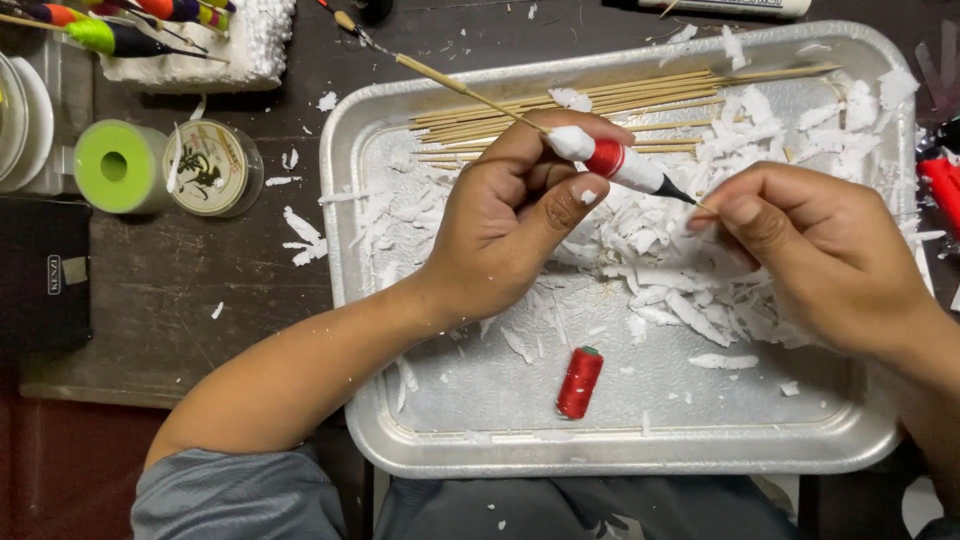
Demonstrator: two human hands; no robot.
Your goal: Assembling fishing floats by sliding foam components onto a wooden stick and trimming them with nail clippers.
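Pinching float (610, 158) in left hand (510, 215); right hand (810, 255) grip clenched on its tip.

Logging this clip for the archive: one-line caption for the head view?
Left hand and right hand hold a white, red and black float on a thin wooden stick over a foam-strewn aluminium tray.

bare tray floor is lying open along the near side of the metal tray (350, 200), with only the red thread spool (579, 381) sitting there. white foam shavings (690, 270) are crowding the middle and bamboo skewers (560, 115) are lining the far wall. left of the tray, the green spool (118, 166) and clear spool (210, 166) are blocking the way.
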